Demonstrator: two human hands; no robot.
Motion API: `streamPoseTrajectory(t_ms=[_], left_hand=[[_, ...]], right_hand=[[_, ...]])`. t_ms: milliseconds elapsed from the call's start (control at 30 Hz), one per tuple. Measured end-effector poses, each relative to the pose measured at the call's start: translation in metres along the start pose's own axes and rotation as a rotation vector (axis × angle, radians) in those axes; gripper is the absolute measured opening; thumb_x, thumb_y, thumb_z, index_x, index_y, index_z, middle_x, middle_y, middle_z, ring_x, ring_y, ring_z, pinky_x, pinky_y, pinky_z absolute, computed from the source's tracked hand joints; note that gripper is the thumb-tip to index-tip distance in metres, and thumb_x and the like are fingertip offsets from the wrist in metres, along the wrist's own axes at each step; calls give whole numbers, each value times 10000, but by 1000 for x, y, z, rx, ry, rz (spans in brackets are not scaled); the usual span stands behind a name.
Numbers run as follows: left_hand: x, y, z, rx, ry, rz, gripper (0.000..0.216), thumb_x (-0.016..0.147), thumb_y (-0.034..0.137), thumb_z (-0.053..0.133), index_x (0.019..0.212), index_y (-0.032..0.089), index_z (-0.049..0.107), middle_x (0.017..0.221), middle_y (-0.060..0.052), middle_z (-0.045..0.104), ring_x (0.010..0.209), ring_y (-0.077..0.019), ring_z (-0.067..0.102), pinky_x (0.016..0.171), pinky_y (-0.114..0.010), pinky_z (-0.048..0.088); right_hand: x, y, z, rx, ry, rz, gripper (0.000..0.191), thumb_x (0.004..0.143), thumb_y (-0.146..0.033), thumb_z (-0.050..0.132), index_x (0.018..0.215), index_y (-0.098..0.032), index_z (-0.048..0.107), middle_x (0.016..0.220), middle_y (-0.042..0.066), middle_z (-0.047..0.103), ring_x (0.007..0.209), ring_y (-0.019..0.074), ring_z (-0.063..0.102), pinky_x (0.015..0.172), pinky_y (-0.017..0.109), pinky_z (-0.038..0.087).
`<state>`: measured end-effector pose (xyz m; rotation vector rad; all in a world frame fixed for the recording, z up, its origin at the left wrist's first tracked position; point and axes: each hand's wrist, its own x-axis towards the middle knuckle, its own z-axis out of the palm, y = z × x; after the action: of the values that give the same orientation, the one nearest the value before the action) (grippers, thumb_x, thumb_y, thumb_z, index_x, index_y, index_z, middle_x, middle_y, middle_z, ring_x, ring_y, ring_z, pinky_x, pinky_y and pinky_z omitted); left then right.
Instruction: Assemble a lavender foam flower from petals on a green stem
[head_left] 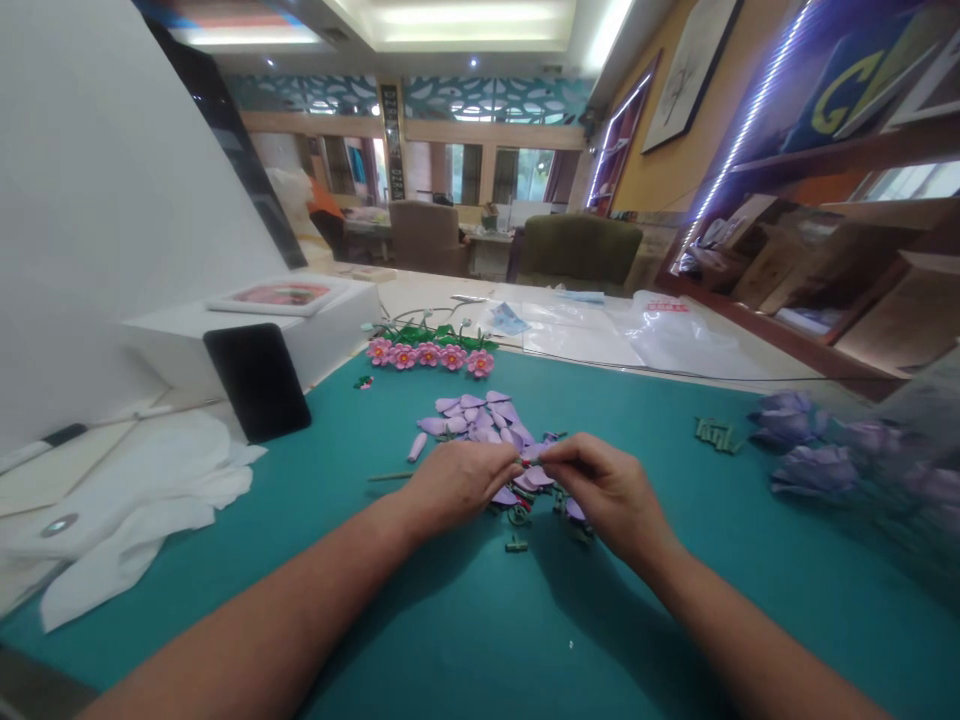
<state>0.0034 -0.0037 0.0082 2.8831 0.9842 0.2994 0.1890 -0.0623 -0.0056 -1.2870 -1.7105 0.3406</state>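
My left hand (457, 482) and my right hand (604, 490) meet over a teal mat (465, 620), fingers pinched together on a small purple petal piece (531, 478) between them. Just beyond the hands lies a pile of loose purple petals (480, 416). Small green parts (516, 545) lie on the mat under and in front of the hands. A thin stick (390, 476) lies left of my left hand. What exactly sits inside the pinch is partly hidden by the fingers.
A pink flower branch (429, 353) lies at the mat's far edge. Finished purple flowers (817, 450) and green pieces (714, 433) lie at the right. A black tablet (259, 380), white box (247, 320) and white cloth (142, 500) stand left. Clear plastic sheets (622, 335) lie behind.
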Motion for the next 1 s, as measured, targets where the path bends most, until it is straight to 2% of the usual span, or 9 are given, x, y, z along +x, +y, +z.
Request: streamPoseTrajectory(t_ms=[733, 1000], left_hand=[[0, 1, 7, -7, 23, 13, 301, 968, 358, 343, 816, 195, 544, 691, -12, 596, 665, -169, 571, 547, -250, 310], [1, 1, 8, -138, 42, 35, 241, 959, 289, 364, 865, 186, 559, 732, -17, 611, 681, -158, 567, 600, -254, 375]], right_hand=[[-5, 3, 3, -47, -35, -80, 141, 853, -257, 568, 780, -230, 686, 725, 23, 681, 675, 161, 624, 647, 268, 499], [-2, 3, 6, 98, -28, 38, 127, 806, -293, 610, 863, -218, 695, 789, 37, 705, 724, 174, 645, 658, 280, 515]])
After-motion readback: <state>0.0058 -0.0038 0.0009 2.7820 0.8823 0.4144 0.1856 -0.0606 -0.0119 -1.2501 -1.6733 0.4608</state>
